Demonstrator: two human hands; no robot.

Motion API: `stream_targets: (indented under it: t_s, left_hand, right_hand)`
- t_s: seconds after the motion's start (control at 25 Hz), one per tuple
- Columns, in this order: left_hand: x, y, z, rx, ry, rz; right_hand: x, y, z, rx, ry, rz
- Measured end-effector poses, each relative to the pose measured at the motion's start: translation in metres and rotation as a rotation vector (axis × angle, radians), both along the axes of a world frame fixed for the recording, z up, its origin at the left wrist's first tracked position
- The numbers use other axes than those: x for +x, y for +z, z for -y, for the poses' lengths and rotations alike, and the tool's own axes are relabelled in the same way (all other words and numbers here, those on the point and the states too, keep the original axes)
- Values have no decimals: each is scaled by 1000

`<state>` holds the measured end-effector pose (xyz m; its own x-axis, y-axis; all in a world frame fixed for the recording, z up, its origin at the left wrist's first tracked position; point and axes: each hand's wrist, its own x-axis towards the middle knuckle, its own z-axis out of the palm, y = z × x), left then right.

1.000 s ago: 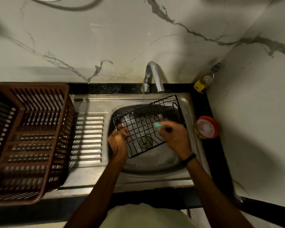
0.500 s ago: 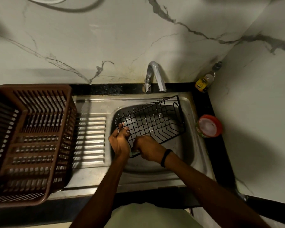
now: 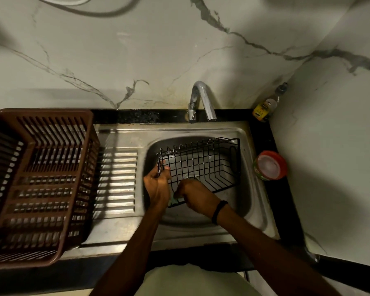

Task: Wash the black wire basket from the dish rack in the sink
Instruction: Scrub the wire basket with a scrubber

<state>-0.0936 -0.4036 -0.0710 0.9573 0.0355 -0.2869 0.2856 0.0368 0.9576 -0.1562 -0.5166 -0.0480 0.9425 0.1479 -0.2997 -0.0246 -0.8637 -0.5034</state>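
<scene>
Left hand (image 3: 157, 184) grips the black wire basket (image 3: 203, 165), which stretches toward two o'clock; right hand (image 3: 195, 195) clasps a green scrubber (image 3: 174, 201) at its near corner.

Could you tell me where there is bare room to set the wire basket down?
The ribbed drainboard between the brown dish rack and the sink bowl is bare. The bowl is crowded: wire basket, left hand, right hand. The right counter strip holds a jar and bottle.

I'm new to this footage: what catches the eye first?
A black wire basket is held tilted in the sink; the left hand grips its near corner while the right hand presses a green scrubber to it. A large brown dish rack stands at left.
</scene>
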Motion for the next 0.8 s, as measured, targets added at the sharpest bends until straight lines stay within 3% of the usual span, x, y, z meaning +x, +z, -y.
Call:
stream_targets:
  t_s: [0.12,0.28,0.4,0.48,0.64,0.8]
  left_hand:
    - [2,2,1,-10,-63,33]
    - [1,2,-6,-32,19,-12]
    - [-1,3,-1,4,-37,3]
    - [4,3,-1,66,-104,57]
    - [13,0,-11,245,-66,93]
    - [7,-4,-9,373,-144,84]
  right_hand:
    - [10,-2,-5,-34,-126,35]
    - [-11,-7,6,-21,17,4]
    - [-1,-11,5,-33,-103,62]
    - [6,-10,0,-25,-174,105]
    - [-16,-9,8,7,-72,115]
    - [-6,-19,19,-43,-269,116]
